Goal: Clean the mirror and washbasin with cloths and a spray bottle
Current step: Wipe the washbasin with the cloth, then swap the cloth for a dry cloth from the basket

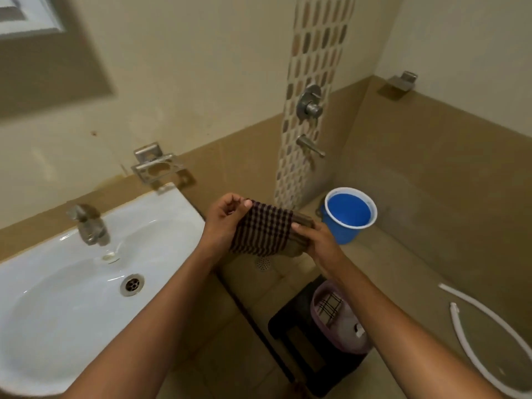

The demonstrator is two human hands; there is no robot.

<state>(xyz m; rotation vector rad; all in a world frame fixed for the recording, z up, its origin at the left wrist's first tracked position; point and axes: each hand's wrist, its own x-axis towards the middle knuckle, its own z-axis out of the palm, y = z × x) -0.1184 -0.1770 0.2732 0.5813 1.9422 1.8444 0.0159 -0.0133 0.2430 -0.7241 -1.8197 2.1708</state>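
A dark checked cloth (263,230) is stretched between both hands, to the right of the white washbasin (169,214). My left hand (223,223) pinches its upper left edge; my right hand (315,240) grips its right end. The basin has a metal tap (89,224) and a drain (132,284). A corner of the mirror (17,15) shows at the top left. A second checked cloth (329,306) and a white bottle (349,326) lie in a pink basket (315,312) on a dark stool (288,321) below my right arm.
A blue bucket (344,231) stands on the floor beyond my hands, under a wall tap (309,146) and shower mixer (311,103). A metal soap holder (157,167) is fixed above the basin's right corner. A white hose (466,338) curves on the floor at right.
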